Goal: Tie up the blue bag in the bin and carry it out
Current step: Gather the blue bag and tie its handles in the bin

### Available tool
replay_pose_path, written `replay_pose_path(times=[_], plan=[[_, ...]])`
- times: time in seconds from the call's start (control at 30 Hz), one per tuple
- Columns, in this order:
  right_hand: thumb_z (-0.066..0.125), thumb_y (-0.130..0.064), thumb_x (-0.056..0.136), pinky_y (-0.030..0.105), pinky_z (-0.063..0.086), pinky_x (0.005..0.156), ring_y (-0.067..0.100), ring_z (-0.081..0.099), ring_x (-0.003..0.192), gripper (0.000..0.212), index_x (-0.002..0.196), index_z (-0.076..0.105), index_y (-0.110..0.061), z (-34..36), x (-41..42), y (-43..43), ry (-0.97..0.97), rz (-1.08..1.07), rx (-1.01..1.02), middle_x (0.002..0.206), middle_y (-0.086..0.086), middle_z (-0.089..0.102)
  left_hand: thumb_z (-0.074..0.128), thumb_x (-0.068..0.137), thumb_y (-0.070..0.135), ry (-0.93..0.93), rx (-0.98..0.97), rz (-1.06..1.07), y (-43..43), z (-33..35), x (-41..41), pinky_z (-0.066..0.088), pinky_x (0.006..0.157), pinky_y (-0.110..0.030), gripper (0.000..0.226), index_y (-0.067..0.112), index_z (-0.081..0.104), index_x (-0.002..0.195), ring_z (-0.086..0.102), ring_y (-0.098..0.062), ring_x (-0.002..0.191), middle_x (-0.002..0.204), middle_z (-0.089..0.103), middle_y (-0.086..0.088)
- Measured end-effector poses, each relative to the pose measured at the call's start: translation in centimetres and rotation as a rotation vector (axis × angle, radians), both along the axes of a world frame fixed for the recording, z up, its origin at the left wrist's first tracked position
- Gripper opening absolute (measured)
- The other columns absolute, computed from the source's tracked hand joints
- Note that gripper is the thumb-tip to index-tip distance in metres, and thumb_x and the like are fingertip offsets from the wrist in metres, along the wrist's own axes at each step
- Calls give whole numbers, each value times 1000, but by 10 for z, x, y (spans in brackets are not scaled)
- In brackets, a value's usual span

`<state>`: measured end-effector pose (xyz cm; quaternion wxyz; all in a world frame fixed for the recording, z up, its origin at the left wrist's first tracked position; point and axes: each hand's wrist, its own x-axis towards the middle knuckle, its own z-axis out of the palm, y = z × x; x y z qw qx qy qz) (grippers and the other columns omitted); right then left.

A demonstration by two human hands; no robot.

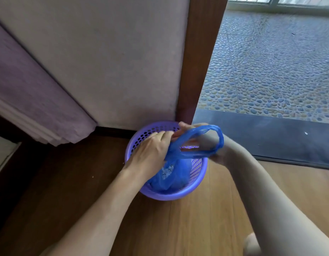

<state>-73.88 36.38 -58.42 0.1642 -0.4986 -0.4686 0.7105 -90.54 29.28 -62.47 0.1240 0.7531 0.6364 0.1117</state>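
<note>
A blue plastic bag [175, 175] sits inside a round purple bin with a perforated wall [171, 195] on the wooden floor by the door frame. The bag's handles are drawn up above the bin's rim. My left hand [150, 150] is closed on the gathered neck and one handle. My right hand [195, 138] reaches through the other handle loop [220, 139], which wraps around my wrist, and its fingers pinch blue plastic beside my left hand. The lower bag bulges with contents I cannot make out.
A plain wall [108, 58] rises behind the bin, with a purple curtain [30, 100] to the left. A brown door frame [198, 58] stands just behind the bin. To the right a dark threshold [270, 137] leads to a pebble-patterned floor [270, 71].
</note>
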Motion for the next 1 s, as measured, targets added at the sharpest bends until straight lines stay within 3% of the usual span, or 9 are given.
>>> replay_pose_path(times=[0.13, 0.2, 0.27, 0.4, 0.5, 0.6, 0.73, 0.9, 1.0], plan=[[50, -62, 88, 36, 51, 89, 17, 67, 100, 48, 103, 71, -22, 42, 21, 4, -149, -153, 778, 108, 6, 73, 54, 85, 6, -3, -4, 22, 1, -2, 3, 51, 74, -46, 6, 12, 56, 85, 60, -31, 94, 91, 62, -5], [55, -70, 78, 42, 41, 106, 16, 60, 116, 59, 118, 64, -28, 55, 18, -13, -384, 62, 1360, 116, -4, 67, 57, 86, 14, -75, -56, 50, 1, -4, 6, 51, 71, -43, 3, 15, 57, 83, 63, -33, 94, 90, 66, -2], [62, -67, 72, 52, 20, 120, 20, 47, 135, 77, 137, 52, -26, 54, 7, -29, -646, 484, 1580, 130, -2, 61, 62, 86, 22, -143, -104, 90, 2, -5, 7, 46, 67, -36, 9, 20, 55, 79, 65, -33, 93, 88, 68, -1], [65, -47, 87, 52, 12, 122, 22, 51, 129, 80, 151, 26, -20, 19, -11, -31, -974, 918, 1274, 133, 0, 53, 64, 90, 31, -271, -228, 53, 4, -8, 2, 52, 79, -43, 25, 22, 60, 113, 64, -25, 98, 106, 70, -4], [53, -31, 98, 41, 44, 96, 27, 60, 111, 41, 137, 45, -19, 6, -5, -18, -817, 807, 1193, 123, 2, 63, 67, 90, 27, -419, -269, 68, 4, -12, -2, 51, 82, -43, 20, 18, 61, 107, 62, -20, 92, 101, 64, -4], [55, -22, 98, 26, 44, 75, 19, 60, 89, 34, 132, 55, -21, 1, -4, -16, -612, 761, 983, 111, 3, 70, 72, 86, 23, -506, -258, 88, 3, -14, -6, 46, 72, -30, 18, 17, 58, 95, 59, -15, 82, 92, 62, -2], [75, -24, 83, 8, 40, 63, -7, 56, 68, 30, 113, 70, -25, 6, 1, -5, -465, 635, 917, 79, -20, 63, 75, 84, 21, -564, -226, 15, 1, -10, -8, 49, 76, -43, 24, 11, 63, 101, 61, -24, 84, 91, 62, -8], [83, -35, 74, 35, 52, 66, 17, 64, 71, 25, 95, 74, -24, 8, 11, 7, -317, 595, 793, 81, -1, 73, 67, 90, 23, -643, -159, -24, -6, -9, -8, 37, 58, -34, 14, 16, 56, 84, 47, -14, 62, 71, 51, -1], [81, -31, 78, 33, 46, 58, 8, 55, 59, 16, 86, 74, -20, 4, 9, 10, -312, 569, 832, 71, -1, 68, 64, 92, 17, -725, -180, -9, -8, -10, -10, 38, 57, -38, 9, 14, 58, 88, 47, -21, 60, 70, 53, -10]])
